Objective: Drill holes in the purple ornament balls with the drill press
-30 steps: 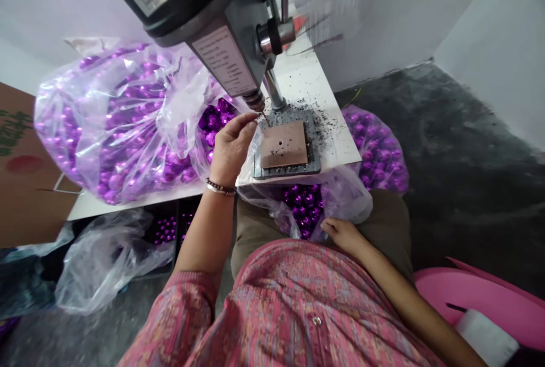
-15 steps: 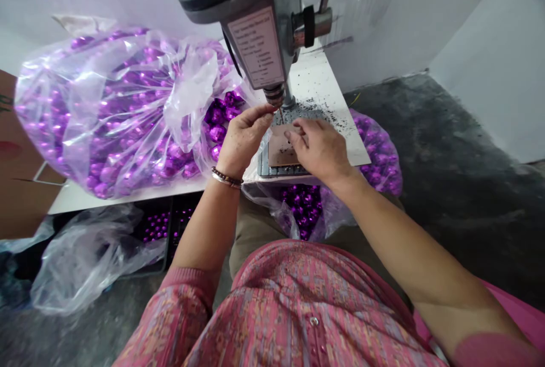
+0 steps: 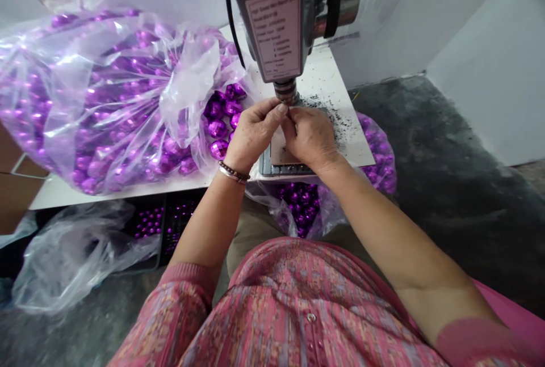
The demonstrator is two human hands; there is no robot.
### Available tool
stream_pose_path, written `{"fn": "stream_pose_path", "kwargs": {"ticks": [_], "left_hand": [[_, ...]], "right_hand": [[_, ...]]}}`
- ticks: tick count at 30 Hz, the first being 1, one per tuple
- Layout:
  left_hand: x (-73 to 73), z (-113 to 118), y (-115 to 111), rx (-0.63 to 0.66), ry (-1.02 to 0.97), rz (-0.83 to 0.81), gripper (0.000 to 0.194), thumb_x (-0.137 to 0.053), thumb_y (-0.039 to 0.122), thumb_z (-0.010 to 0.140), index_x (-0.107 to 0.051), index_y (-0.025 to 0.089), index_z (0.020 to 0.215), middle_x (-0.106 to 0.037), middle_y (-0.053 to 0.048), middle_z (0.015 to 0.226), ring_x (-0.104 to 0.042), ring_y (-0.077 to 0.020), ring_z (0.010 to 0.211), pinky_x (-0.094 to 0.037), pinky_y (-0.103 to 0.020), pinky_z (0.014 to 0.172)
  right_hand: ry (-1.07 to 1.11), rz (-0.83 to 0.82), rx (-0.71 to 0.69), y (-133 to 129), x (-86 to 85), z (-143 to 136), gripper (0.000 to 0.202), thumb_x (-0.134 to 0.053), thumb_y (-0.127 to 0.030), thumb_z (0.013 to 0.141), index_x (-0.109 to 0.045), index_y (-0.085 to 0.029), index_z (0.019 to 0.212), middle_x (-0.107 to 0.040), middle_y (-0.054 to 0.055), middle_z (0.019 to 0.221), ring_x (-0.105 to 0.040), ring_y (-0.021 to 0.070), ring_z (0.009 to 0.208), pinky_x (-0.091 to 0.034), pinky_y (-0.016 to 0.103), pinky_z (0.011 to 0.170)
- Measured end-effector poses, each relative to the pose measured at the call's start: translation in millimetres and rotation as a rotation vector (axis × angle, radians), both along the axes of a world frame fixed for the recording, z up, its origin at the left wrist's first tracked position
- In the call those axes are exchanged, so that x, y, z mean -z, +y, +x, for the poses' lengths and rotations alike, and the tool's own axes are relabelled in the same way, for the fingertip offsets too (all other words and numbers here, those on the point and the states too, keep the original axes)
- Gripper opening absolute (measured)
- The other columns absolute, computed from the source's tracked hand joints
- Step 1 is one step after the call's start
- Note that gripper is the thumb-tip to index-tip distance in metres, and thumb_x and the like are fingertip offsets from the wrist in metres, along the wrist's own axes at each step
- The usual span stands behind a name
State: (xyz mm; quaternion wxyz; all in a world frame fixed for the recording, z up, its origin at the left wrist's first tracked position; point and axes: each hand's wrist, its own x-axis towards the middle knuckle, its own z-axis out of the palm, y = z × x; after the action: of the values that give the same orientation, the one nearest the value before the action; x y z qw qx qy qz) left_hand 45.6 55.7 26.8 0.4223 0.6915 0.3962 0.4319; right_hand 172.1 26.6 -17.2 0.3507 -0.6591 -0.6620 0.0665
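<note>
Just below the chuck (image 3: 286,91) of a small bench drill (image 3: 279,32), my two hands meet with fingertips pinched together. My left hand (image 3: 259,127), with bracelets at the wrist, is closed, thumb against the forefinger. My right hand (image 3: 310,133) is also closed, its fingertips touching the left ones, above a brown board (image 3: 279,154) on the drill's metal base (image 3: 266,167). What the fingers hold, if anything, is hidden. Shiny purple faceted balls (image 3: 218,129) lie left of my left hand.
A big clear bag of purple balls (image 3: 123,100) covers the left of the white table (image 3: 364,154). Dark shavings (image 3: 340,123) lie behind my right hand. Another bag of balls (image 3: 300,202) hangs at the front edge. Black trays (image 3: 149,222) and crumpled plastic (image 3: 80,253) are lower left.
My right hand has moved up and left to meet my left hand under the chuck. The camera view has shifted, so the drill appears farther right.
</note>
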Motion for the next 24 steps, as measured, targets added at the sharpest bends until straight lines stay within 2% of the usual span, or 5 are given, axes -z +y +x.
{"fn": "stream_pose_path", "kwargs": {"ticks": [7, 16, 21, 24], "left_hand": [[6.4, 1.3, 5.4, 0.025, 0.019, 0.027, 0.018, -0.073, 0.04, 0.085, -0.074, 0.023, 0.092, -0.074, 0.0, 0.089, -0.07, -0.0211, 0.101, -0.059, -0.036, 0.087], [13.3, 5.9, 7.3, -0.039, -0.025, 0.008, 0.006, -0.074, 0.028, 0.085, -0.073, 0.022, 0.088, -0.072, 0.0, 0.09, -0.066, -0.0232, 0.109, -0.058, -0.037, 0.09], [8.9, 7.0, 7.4, -0.034, -0.009, 0.045, 0.002, -0.074, 0.024, 0.084, -0.074, 0.022, 0.084, -0.071, 0.001, 0.09, -0.067, -0.022, 0.108, -0.055, -0.038, 0.096], [4.8, 7.1, 6.1, -0.022, 0.02, 0.077, 0.005, -0.072, 0.019, 0.085, -0.074, 0.022, 0.081, -0.071, 0.001, 0.09, -0.067, -0.021, 0.108, -0.053, -0.038, 0.099]], "right_hand": [[-0.035, -0.018, -0.055, 4.5, -5.8, 5.4, 0.065, -0.016, -0.055, 0.099, -0.061, -0.01, 0.109, -0.064, 0.013, 0.098, -0.056, 0.0139, 0.095, -0.043, 0.028, 0.091], [-0.148, -0.055, -0.109, 4.3, -12.7, 9.4, 0.053, -0.018, -0.043, 0.099, -0.058, -0.009, 0.103, -0.063, 0.014, 0.095, -0.058, 0.018, 0.098, -0.043, 0.042, 0.099], [-0.144, -0.084, -0.102, 3.0, -15.0, 7.7, 0.048, -0.019, -0.038, 0.099, -0.057, -0.009, 0.102, -0.062, 0.014, 0.093, -0.058, 0.0193, 0.103, -0.04, 0.045, 0.103], [-0.153, -0.133, -0.091, 2.4, -17.5, 6.5, 0.047, -0.021, -0.038, 0.098, -0.058, -0.01, 0.103, -0.062, 0.014, 0.091, -0.058, 0.0196, 0.103, -0.04, 0.046, 0.104]]}}
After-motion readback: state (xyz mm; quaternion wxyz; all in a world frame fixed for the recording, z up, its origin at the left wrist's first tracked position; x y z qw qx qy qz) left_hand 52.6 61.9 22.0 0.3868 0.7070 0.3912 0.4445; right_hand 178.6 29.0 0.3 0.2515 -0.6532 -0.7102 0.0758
